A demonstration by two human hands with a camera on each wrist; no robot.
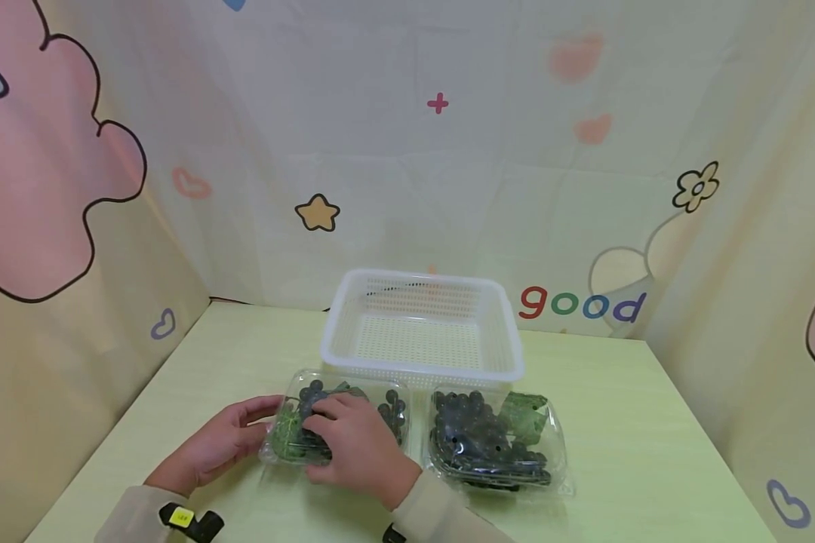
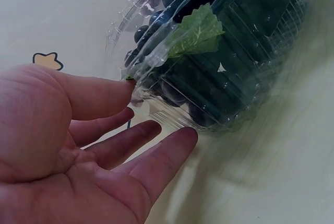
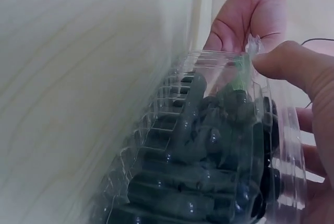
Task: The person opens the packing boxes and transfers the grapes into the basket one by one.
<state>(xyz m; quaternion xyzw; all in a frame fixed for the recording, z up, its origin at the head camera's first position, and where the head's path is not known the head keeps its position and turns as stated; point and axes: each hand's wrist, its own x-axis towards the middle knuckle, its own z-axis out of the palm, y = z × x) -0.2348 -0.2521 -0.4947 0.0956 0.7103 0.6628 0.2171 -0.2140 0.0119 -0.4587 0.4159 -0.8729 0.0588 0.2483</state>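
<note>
Letters [image 1: 582,305] are spelling "good" behind the table [image 1: 638,422] in the head view; the right grip [image 1: 360,445] is clasping a grape box [image 1: 292,427] before a white basket [image 1: 417,371]. Left wrist: the left grip [image 2: 86,166], fingers extended, is touching its end. Right wrist, dimly: a thumb [image 3: 292,63] is seemingly pressing its rim.

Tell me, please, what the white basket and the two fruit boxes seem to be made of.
The basket: probably plastic, rather smooth, because its rim looks moulded and the walls have regular holes. The left box and right box: likely clear, glossy plastic; dark fruit shows through them, with bright reflections.
</note>
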